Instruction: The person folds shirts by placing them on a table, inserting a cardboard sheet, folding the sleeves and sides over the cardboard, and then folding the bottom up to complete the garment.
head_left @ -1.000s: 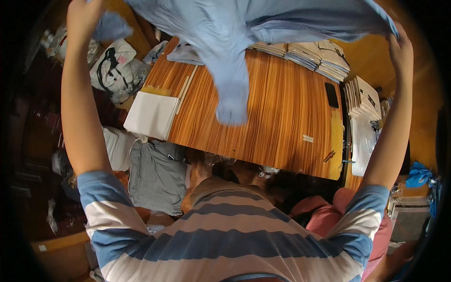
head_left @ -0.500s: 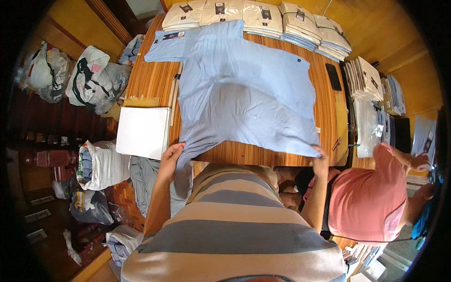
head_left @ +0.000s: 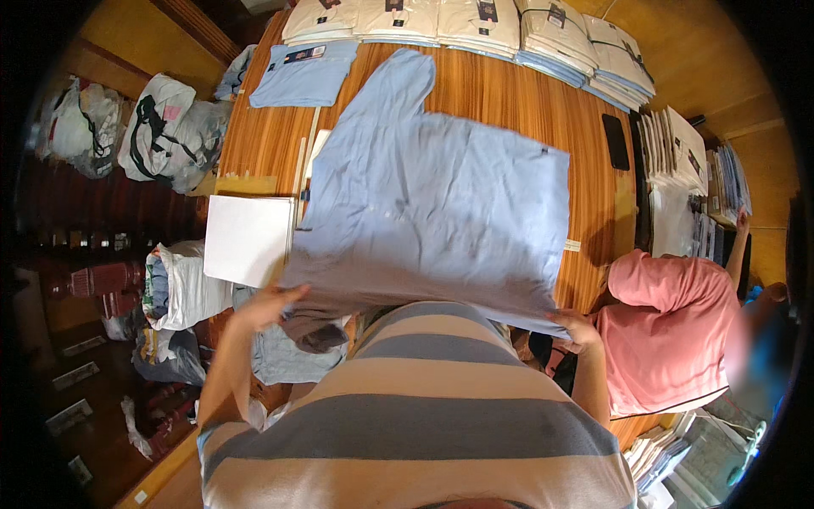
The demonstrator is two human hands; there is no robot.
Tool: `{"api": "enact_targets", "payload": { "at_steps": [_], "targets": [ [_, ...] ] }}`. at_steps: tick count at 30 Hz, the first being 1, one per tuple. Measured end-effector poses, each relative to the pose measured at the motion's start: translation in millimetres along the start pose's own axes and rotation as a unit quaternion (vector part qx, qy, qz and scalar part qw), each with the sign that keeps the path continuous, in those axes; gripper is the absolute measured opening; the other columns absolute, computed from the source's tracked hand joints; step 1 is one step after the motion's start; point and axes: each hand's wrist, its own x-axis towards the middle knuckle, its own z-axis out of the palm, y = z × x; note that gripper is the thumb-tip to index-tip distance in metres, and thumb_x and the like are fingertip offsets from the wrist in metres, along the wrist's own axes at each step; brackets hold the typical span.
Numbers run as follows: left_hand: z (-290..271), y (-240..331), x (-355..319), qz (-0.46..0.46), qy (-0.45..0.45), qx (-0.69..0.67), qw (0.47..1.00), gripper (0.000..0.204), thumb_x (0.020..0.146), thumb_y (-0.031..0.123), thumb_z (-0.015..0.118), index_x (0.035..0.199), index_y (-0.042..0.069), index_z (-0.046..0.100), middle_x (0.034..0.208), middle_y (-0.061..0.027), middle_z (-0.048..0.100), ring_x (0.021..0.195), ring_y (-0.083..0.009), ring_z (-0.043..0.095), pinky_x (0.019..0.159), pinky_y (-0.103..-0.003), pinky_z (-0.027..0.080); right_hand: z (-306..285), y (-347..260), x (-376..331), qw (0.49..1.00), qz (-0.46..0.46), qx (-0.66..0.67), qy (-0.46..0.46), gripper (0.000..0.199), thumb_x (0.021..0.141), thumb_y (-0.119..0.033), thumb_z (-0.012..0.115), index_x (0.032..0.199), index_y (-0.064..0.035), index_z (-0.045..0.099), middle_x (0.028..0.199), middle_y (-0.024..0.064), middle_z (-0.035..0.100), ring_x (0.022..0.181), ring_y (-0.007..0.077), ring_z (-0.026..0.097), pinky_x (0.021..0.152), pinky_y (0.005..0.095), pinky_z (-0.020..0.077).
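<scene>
In the head view, the right fingers (head_left: 566, 322) pinch the near right corner of a light-blue shirt (head_left: 449, 195); the left fingers (head_left: 291, 294) lie at its near left edge, too shadowed to tell whether they grip it. The shirt spreads forward from the fingers over the tabletop (head_left: 475, 89), its near edge reaching the wearer's torso. Beyond it from the fingers, bare wood runs to cream folded garments (head_left: 479, 25); a narrower strip opens forward of the right fingers. A co-worker in pink (head_left: 670, 331) crowds their right side. The shirt is soft and rumpled, the wood stripe-grained. Flat white sheets (head_left: 250, 240) lie just forward-left of the left fingers; farther left, a white bag (head_left: 188, 284) holds bluish cloth.
</scene>
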Motion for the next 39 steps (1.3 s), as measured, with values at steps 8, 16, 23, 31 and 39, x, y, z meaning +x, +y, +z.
{"api": "enact_targets", "payload": {
  "at_steps": [8, 16, 23, 31, 39],
  "targets": [
    [-92.1, 185.3, -60.3, 0.518, 0.169, -0.165, 0.822, 0.059, 0.09, 0.045, 0.085, 0.124, 0.003, 0.062, 0.11, -0.0068, 0.069, 0.097, -0.0192, 0.066, 0.091, -0.036, 0.053, 11.4, -183.3, -26.8, 0.842, -0.472, 0.26, -0.03, 0.041, 0.108, -0.035, 0.06, 0.132, -0.003, 0.067, 0.128, 0.0136, 0.072, 0.118, 0.0278, 0.068, 0.108, 0.0465, 0.051],
    [-95.3, 437.5, -96.9, 0.57, 0.176, -0.166, 0.785, 0.028, 0.105, 0.025, 0.066, 0.098, 0.001, 0.08, 0.096, -0.0061, 0.08, 0.089, -0.0178, 0.073, 0.085, -0.032, 0.055, 10.2, -498.1, -27.2, 0.814, -0.553, 0.114, 0.137, 0.036, 0.103, -0.034, 0.071, 0.126, -0.0057, 0.069, 0.122, 0.0072, 0.071, 0.114, 0.0201, 0.063, 0.107, 0.038, 0.0466],
    [-123.3, 368.7, -161.9, 0.582, 0.379, 0.072, 0.716, 0.048, 0.101, 0.041, 0.073, 0.12, -0.003, 0.076, 0.105, -0.0048, 0.076, 0.087, -0.011, 0.068, 0.081, -0.026, 0.052, -3.5, -414.8, -149.1, 0.742, -0.612, 0.043, 0.272, 0.047, 0.092, -0.036, 0.084, 0.117, 0.0022, 0.074, 0.087, 0.0005, 0.067, 0.066, 0.0049, 0.054, 0.052, 0.0193, 0.0371],
    [-36.6, 187.2, -65.2, 0.257, 0.105, -0.045, 0.96, 0.042, 0.099, 0.034, 0.078, 0.13, 0.006, 0.073, 0.108, -0.0008, 0.077, 0.091, -0.009, 0.069, 0.084, -0.028, 0.056, -20.4, -181.9, -39.3, 0.869, -0.379, -0.099, 0.303, 0.045, 0.098, -0.038, 0.078, 0.124, -0.0023, 0.073, 0.101, 0.0048, 0.071, 0.087, 0.0122, 0.061, 0.077, 0.0287, 0.0475],
    [70.0, -33.1, 66.5, 0.142, 0.103, 0.002, 0.985, 0.055, 0.096, 0.045, 0.079, 0.12, -0.003, 0.066, 0.09, -0.0094, 0.072, 0.068, -0.0175, 0.063, 0.057, -0.033, 0.048, -56.0, 16.1, 61.8, 0.945, -0.159, -0.129, 0.254, 0.04, 0.098, -0.035, 0.079, 0.115, -0.0006, 0.071, 0.086, 0.0024, 0.065, 0.065, 0.0085, 0.056, 0.042, 0.0246, 0.0401]
  ]
}}
